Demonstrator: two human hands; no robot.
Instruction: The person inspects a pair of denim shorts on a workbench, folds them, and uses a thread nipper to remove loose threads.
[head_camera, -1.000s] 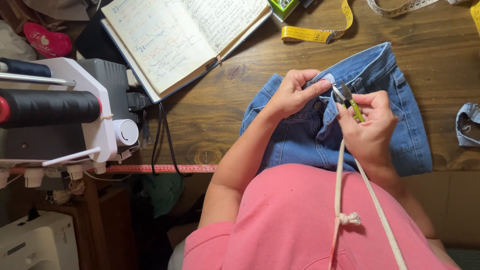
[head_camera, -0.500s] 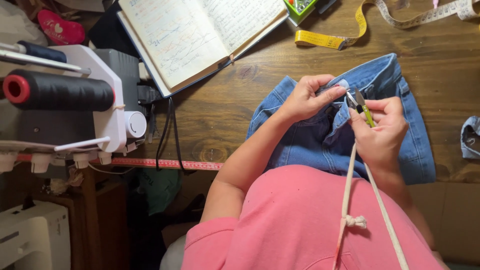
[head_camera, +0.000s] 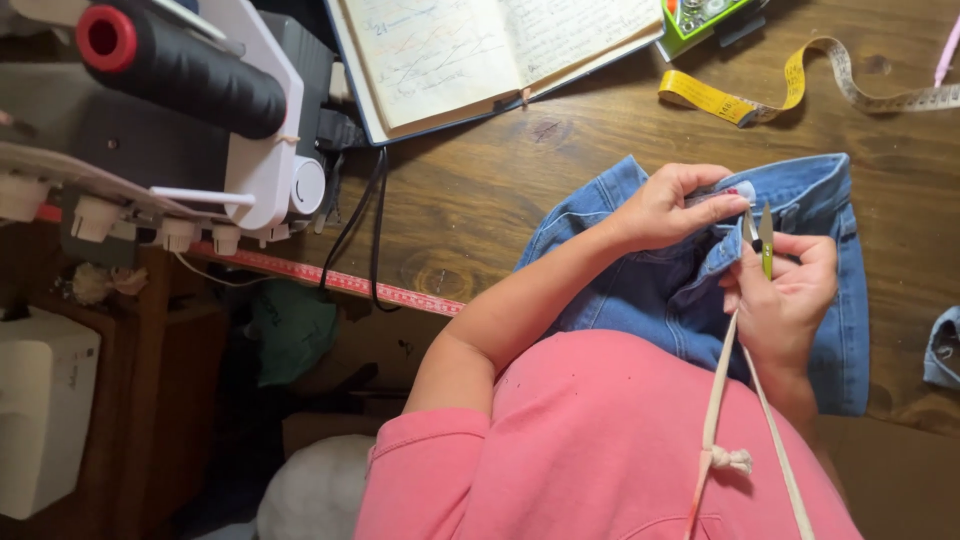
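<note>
Left hand (head_camera: 672, 205) pinches the waistband edge of the jeans (head_camera: 690, 290), thumb and fingers pressed together, pulling the fabric taut so the seam is exposed. Right hand (head_camera: 790, 300) is closed around a green snipper (head_camera: 764, 240), blades up and touching the waistband just beside the left fingertips; looks like stitch picking. Jeans lie on the counter (head_camera: 480, 200) at its near edge, against the pink shirt (head_camera: 600, 450). A white cord (head_camera: 730, 400) runs from the right hand down over the shirt. Open notebook (head_camera: 480, 50) and yellow tape (head_camera: 760, 95) sit at the far side, well apart. Serger (head_camera: 200, 130) to the left.
</note>
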